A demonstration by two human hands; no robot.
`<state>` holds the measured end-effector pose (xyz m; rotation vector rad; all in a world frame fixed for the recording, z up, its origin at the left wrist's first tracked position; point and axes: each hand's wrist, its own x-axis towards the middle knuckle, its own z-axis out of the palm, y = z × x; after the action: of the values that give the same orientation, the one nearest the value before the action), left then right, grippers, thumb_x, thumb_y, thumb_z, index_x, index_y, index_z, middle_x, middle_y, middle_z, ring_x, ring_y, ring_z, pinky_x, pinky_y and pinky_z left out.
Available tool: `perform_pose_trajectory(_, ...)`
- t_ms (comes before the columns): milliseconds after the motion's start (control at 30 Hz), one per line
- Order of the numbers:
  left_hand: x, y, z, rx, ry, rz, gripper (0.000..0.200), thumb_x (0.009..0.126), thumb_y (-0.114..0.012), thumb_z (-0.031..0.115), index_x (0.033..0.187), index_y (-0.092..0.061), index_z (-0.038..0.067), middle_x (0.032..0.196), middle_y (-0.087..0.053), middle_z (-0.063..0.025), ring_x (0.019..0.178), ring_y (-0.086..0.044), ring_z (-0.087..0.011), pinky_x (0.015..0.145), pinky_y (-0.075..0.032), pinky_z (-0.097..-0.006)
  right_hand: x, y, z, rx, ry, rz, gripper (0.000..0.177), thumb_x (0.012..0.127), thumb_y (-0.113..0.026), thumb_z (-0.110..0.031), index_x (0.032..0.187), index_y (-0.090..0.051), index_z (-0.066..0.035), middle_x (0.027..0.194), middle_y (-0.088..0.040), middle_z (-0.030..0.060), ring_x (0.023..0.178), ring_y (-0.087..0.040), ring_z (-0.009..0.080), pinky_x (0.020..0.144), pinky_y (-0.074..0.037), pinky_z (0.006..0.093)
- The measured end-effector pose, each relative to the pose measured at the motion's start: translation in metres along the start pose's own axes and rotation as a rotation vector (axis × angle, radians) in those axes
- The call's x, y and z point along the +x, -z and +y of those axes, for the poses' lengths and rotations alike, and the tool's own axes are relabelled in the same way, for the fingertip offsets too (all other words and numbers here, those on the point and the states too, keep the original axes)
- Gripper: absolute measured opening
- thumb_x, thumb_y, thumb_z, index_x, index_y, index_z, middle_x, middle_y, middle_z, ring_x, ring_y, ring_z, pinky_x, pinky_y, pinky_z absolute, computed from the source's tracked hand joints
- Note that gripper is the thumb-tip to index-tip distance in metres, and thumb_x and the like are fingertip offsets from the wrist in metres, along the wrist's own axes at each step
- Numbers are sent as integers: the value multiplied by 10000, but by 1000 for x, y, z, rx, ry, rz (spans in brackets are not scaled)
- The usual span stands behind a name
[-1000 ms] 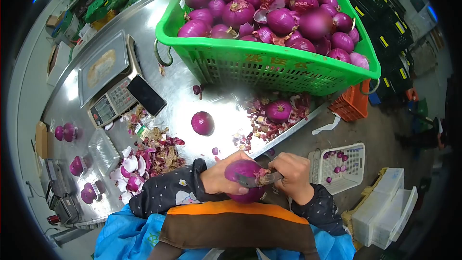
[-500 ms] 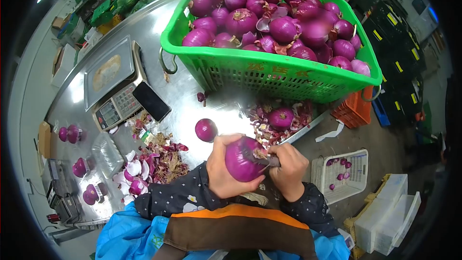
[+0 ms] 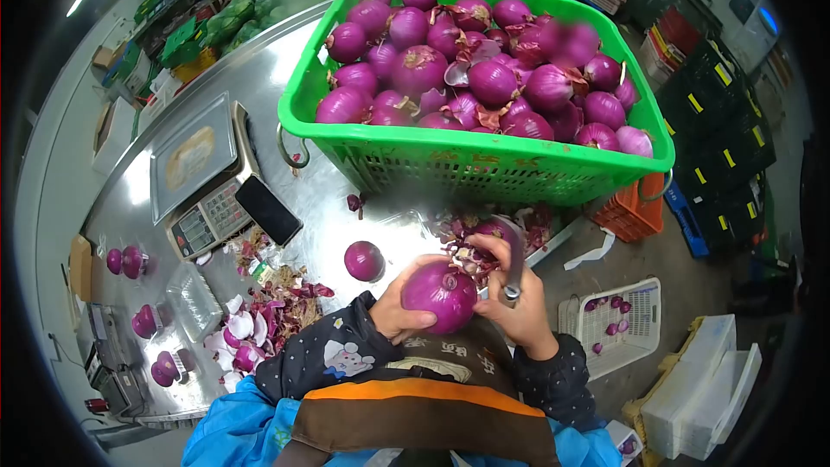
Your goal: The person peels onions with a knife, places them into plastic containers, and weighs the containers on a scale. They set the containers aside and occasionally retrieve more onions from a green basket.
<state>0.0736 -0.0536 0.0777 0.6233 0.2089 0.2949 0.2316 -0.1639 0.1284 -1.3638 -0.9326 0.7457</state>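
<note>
My left hand (image 3: pixel 396 304) is closed around a large red onion (image 3: pixel 439 296) in front of my apron, the onion's root or stem spot facing up. My right hand (image 3: pixel 526 311) grips a small knife (image 3: pixel 513 270), its metal end cap showing and its grey length pointing up and away. Thumb and fingers of that hand reach past the onion's right side, near a heap of peel scraps (image 3: pixel 458 233). A second red onion (image 3: pixel 496 230) lies in that heap, partly hidden by my fingers. Another onion (image 3: pixel 364 260) rests alone on the metal table (image 3: pixel 324 233), left of my hands.
A green crate (image 3: pixel 484 151) full of red onions stands at the table's far side. On the left are a scale (image 3: pixel 212 199), a phone (image 3: pixel 269 210), skins (image 3: pixel 294 303) and packed onions (image 3: pixel 144 322). A white basket (image 3: pixel 635 329) with several onions sits on the floor to the right.
My right hand has swung the knife away from the onion's top to upright, and its fingers have opened toward the scraps. The onion's top now looks trimmed. The view has shifted slightly.
</note>
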Motion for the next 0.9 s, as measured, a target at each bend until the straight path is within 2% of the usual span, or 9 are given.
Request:
perform_pose_trajectory(100, 1, 6, -5, 91, -10, 6, 822, 655, -785, 58, 1341, -333, 65, 1255, -484, -116, 1146, -519, -219, 986, -430, -362, 9, -1, 4, -137, 27, -196, 378, 725, -768, -116, 1053, -634, 16, 1078, -551, 104, 949, -547, 157, 816, -438, 266)
perform_pose_trajectory(133, 0, 8, -5, 89, -8, 7, 822, 655, -785, 58, 1341, -333, 65, 1255, -484, -116, 1146, -519, -219, 986, -430, -362, 9, -5, 10, -70, 101, -115, 238, 733, -762, -91, 941, -665, -26, 1012, -597, 60, 603, -449, 37, 569, -379, 188)
perform_pose_trajectory(300, -4, 11, -5, -114, 119, -49, 806, 740, -722, 243, 1391, -274, 83, 1316, -422, -197, 1244, -426, -402, 1012, -411, -473, 1, 16, 23, -316, 3, 458, 216, 726, -665, 36, 939, -638, 9, 910, -624, 61, 776, -571, 144, 688, -455, 262)
perform_pose_trajectory(500, -4, 21, -12, -270, 181, -82, 785, 769, -692, 298, 1389, -267, 73, 1346, -387, -205, 1225, -455, -372, 970, -466, -463, -4, 3, 0, -235, 22, -26, 389, 678, -769, -69, 1036, -632, -2, 1064, -587, 115, 983, -570, 196, 833, -440, 282)
perform_pose_trajectory(567, -5, 21, -12, -238, 184, -52, 781, 770, -689, 301, 1385, -270, 62, 1350, -383, -201, 1214, -474, -339, 957, -479, -455, -2, -6, 4, -250, 132, -117, 260, 763, -714, -67, 992, -628, 20, 1090, -569, 86, 528, -438, 43, 584, -413, 203)
perform_pose_trajectory(700, -8, 22, -12, -157, 193, -79, 795, 781, -676, 316, 1400, -255, 49, 1355, -381, -214, 1206, -482, -329, 939, -496, -456, -4, 3, 14, -284, 120, -166, 148, 794, -678, -32, 912, -606, 20, 1034, -585, 101, 588, -513, 73, 609, -441, 233)
perform_pose_trajectory(767, -9, 22, -12, -371, 298, -85, 791, 790, -671, 331, 1402, -255, 49, 1377, -356, -241, 1227, -455, -367, 943, -492, -470, -9, 18, 16, -304, -154, 15, 179, 734, -686, 5, 878, -580, -11, 923, -602, 115, 808, -607, 233, 745, -473, 332)
perform_pose_trajectory(833, -9, 28, -16, -406, 290, -122, 740, 830, -620, 399, 1396, -279, 66, 1398, -355, -222, 1250, -426, -396, 830, -540, -417, -11, 28, 29, -935, -9, 352, 285, 731, -661, 38, 998, -584, -23, 908, -626, 113, 764, -627, 246, 718, -481, 351)
perform_pose_trajectory(900, -8, 23, -18, -612, 289, -134, 650, 901, -403, 540, 1380, -331, 107, 1339, -428, -272, 790, -610, -305, 653, -535, -356, -13, 32, 35, -814, 136, 264, 561, 732, -601, 77, 1273, -496, -30, 1120, -629, 118, 830, -642, 219, 684, -494, 307)
